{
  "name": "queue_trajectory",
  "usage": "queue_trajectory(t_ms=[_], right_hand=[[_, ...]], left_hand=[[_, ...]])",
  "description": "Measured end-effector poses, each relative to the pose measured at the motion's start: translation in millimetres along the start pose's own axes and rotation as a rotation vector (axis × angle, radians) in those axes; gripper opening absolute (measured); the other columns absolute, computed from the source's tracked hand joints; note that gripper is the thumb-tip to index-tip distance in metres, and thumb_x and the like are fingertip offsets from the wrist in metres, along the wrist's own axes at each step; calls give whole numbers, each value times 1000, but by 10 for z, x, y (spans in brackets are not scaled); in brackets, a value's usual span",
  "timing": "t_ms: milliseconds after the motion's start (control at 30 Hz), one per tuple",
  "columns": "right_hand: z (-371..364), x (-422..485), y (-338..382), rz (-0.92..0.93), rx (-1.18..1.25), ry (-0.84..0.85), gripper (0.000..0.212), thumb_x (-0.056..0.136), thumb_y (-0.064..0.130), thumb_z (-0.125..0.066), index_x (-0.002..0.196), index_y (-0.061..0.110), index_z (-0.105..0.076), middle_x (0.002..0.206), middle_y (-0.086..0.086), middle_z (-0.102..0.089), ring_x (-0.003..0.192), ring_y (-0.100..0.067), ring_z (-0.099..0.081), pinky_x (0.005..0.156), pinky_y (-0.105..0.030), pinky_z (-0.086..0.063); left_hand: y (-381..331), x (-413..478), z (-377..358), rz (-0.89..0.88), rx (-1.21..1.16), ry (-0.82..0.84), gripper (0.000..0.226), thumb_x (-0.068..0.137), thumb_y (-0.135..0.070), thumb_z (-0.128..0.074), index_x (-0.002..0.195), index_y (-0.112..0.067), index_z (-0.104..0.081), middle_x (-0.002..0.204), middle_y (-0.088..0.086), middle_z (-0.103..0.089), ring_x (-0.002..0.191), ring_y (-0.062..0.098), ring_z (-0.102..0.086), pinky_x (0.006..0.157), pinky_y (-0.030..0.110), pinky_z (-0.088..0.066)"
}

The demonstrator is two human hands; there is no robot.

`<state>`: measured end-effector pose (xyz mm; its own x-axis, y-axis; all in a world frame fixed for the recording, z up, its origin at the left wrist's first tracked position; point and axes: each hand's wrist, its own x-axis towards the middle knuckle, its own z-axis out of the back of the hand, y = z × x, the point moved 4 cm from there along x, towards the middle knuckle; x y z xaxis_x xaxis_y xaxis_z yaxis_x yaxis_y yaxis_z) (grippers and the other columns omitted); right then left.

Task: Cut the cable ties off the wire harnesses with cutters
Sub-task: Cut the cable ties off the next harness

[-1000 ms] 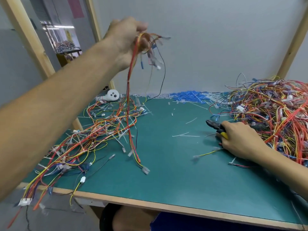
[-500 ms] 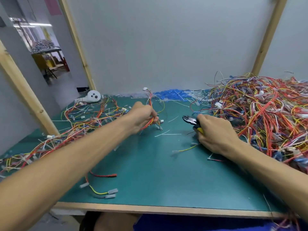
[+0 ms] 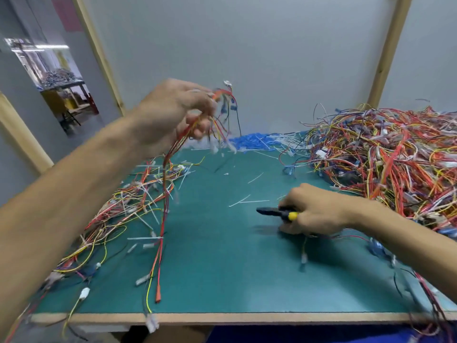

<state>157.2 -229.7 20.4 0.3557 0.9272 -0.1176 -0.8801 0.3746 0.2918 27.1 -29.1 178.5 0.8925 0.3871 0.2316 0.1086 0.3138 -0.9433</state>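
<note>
Entry one, the green mat-topped wooden table, which I take as reference for everything else. Entry two, the left hand, raised above the mat's far left part and clenched round the top of a long harness of red, orange and yellow wires. The harness hangs down to the mat's front edge, and blur hides whether any tie is on it. Entry three, the right hand, resting on the mat right of centre and wrapped round the black-nosed, yellow-handled cutters. The nose points left, well apart from the held harness, and the jaws look closed. Entry four, a large tangled heap of multicoloured harnesses on the mat's right side, which I judge to be stock not yet done. Entry five, a thinner spread of loose harnesses along the mat's left side, probably the finished lot. White strips show among them, but I cannot tell whether they are attached. Entry six, short white tie offcuts near the mat's centre and a blue-and-white litter of cuttings at its far edge, which are evidence of cuts made. I judge the task well begun, with the greater part left.
</note>
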Motion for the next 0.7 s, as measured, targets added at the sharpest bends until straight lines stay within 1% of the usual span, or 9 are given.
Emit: queue_trajectory(t_ms=[100,200,267,367,467,533,567,633,700], right_hand=[[38,-129,-73,-16,157,37,18,86,20,-71,71,16,-63,60,-1,-70,50,-8,-57,52,-27,-44],[99,-173,-74,59,744,-182,13,95,12,-72,88,1,-70,77,-17,-75,53,-20,-49,52,-30,-39],[181,-146,-53,118,1101,-333,28,94,18,-73,101,-8,-69,94,-24,-77,52,-20,-44,51,-30,-38],[261,-114,51,191,1436,-426,50,90,34,-70,119,-7,-68,118,-25,-75,52,-15,-45,53,-25,-37],[195,-92,126,63,1526,-470,56,88,39,-76,123,-4,-67,118,-20,-77,51,-10,-45,51,-20,-39],[101,-66,134,-115,1535,-473,54,80,42,-81,113,0,-71,108,-14,-80,50,-8,-44,48,-19,-37],[55,-57,133,-196,1526,-460,45,79,40,-83,105,5,-71,102,-11,-81,50,-8,-43,46,-19,-36],[-38,-46,125,-294,1493,-426,25,82,27,-86,93,15,-66,85,-4,-79,49,-8,-42,44,-20,-33],[-102,-47,77,-331,1451,-459,22,86,13,-82,81,16,-61,69,-2,-70,46,-10,-40,44,-23,-32]], left_hand=[[-195,-123,-100,-95,332,162,12,96,2,-65,107,6,-66,67,9,-62,44,19,-59,39,26,-49],[-164,-144,-189,-136,334,129,14,97,1,-64,111,2,-66,86,26,-65,43,21,-61,37,25,-48],[1,-154,-315,-102,296,163,16,99,1,-63,114,2,-66,97,31,-62,47,21,-62,39,26,-49],[362,-213,-593,-35,397,258,19,99,-2,-64,118,-2,-67,97,13,-65,53,20,-66,48,31,-57],[606,-311,-775,-103,522,226,26,97,-2,-66,122,-9,-65,88,-4,-67,54,15,-71,54,33,-60],[668,-398,-861,-206,675,225,33,93,-8,-72,125,-13,-66,100,0,-64,63,11,-72,66,31,-60],[695,-461,-904,-255,762,251,37,91,-11,-74,127,-14,-66,104,2,-61,68,10,-72,71,27,-57],[754,-631,-988,-307,844,314,44,88,-9,-72,131,-16,-64,106,2,-60,79,10,-66,79,28,-53],[794,-845,-1041,-354,887,313,56,86,-3,-68,138,-18,-56,116,-2,-59,93,11,-61,86,33,-52]])
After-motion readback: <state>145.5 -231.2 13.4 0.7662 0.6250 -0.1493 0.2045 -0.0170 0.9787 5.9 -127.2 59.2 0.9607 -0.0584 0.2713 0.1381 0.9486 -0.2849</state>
